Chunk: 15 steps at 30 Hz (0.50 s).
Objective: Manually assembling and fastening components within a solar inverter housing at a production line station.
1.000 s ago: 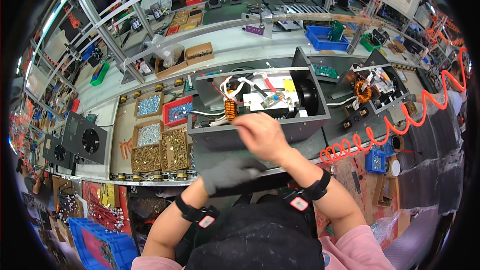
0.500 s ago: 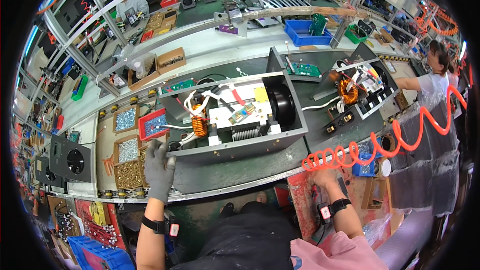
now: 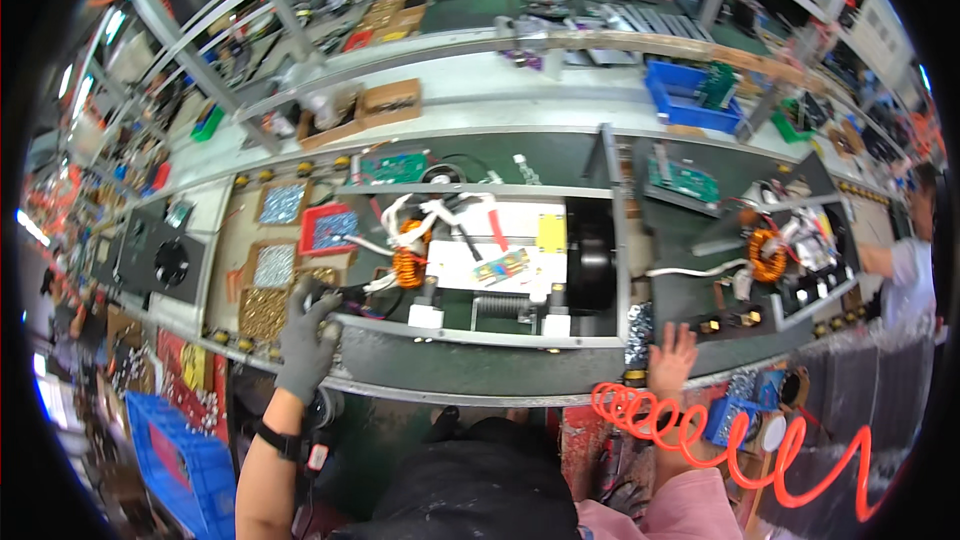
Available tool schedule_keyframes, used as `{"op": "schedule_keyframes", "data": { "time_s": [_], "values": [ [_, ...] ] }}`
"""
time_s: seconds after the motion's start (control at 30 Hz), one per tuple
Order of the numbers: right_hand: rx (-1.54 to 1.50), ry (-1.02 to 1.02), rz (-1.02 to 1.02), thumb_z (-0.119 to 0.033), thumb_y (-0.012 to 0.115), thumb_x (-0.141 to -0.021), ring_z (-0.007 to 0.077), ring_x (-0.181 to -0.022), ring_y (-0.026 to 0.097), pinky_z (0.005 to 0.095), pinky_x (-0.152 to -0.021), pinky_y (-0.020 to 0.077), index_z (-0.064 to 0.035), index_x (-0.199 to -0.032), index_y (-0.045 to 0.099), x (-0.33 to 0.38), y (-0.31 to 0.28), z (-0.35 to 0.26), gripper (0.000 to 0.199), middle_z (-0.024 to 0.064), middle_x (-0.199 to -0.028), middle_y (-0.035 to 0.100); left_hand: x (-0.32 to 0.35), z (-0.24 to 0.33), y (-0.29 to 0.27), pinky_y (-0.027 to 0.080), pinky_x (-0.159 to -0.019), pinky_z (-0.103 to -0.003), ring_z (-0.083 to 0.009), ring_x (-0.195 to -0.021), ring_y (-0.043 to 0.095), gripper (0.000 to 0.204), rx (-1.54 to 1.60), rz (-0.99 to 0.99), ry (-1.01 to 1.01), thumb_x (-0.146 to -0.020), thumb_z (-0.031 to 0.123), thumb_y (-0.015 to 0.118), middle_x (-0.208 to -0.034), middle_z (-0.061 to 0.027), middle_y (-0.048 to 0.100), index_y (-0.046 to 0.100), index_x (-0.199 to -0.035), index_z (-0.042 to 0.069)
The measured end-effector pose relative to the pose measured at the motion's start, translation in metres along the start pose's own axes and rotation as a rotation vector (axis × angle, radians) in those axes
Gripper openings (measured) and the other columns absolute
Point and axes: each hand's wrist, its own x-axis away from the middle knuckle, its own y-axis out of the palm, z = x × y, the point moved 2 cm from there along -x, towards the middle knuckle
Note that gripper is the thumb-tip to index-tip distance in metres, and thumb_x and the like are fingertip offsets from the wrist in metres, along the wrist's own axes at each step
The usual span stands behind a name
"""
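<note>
An open grey metal case (image 3: 490, 342) lies before me on a dark green board. Inside it sit a copper-wound ring coil (image 3: 409, 255), white cables, a small circuit board (image 3: 502, 267) and a black round fan (image 3: 592, 255). My left hand (image 3: 310, 340), in a grey glove, is closed at the case's near left corner, beside a black cable end. Bare and empty, my right hand (image 3: 673, 355) has its fingers spread at the line's near edge, past the case's right end.
A second open case (image 3: 815, 240) with a similar coil stands to the right, near a co-worker's arm (image 3: 880, 260). Trays of small fasteners (image 3: 265, 310) lie to the left. An orange coiled hose (image 3: 700, 450) hangs across the lower right. Behind stands a blue bin (image 3: 690, 110).
My right hand has come up from below the line's edge, near a dark tool, and its fingers have spread. The case sits straighter in view. My left hand stays at its corner.
</note>
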Motion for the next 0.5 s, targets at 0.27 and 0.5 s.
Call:
{"op": "schedule_keyframes", "data": {
  "time_s": [0.27, 0.5],
  "values": [
    [-0.056, 0.452, 0.053, -0.011, 0.058, -0.084, 0.0446, -0.114, 0.047, 0.048, -0.097, 0.039, -0.0047, -0.131, 0.046, -0.073, -0.015, 0.154, 0.049, 0.0231, -0.133, 0.042, -0.005, 0.013, -0.004, 0.045, -0.094, -0.042, -0.0343, -0.118, 0.051, 0.033, -0.012, -0.002, 0.021, -0.077, 0.016, 0.066, -0.134, -0.0153, 0.045, 0.065, -0.11, 0.019],
    [-0.754, 0.509, 0.143, -0.012, 0.059, -0.087, 0.0236, -0.102, 0.056, 0.0359, -0.086, 0.0469, -0.0007, -0.121, 0.055, -0.019, -0.051, 0.11, 0.036, 0.0125, -0.116, 0.056, -0.003, 0.003, -0.006, 0.044, -0.096, -0.041, -0.0342, -0.117, 0.05, 0.036, 0.037, -0.006, 0.065, -0.073, 0.017, 0.07, -0.132, -0.0174, 0.047, 0.066, -0.109, 0.015]
  ]
}}
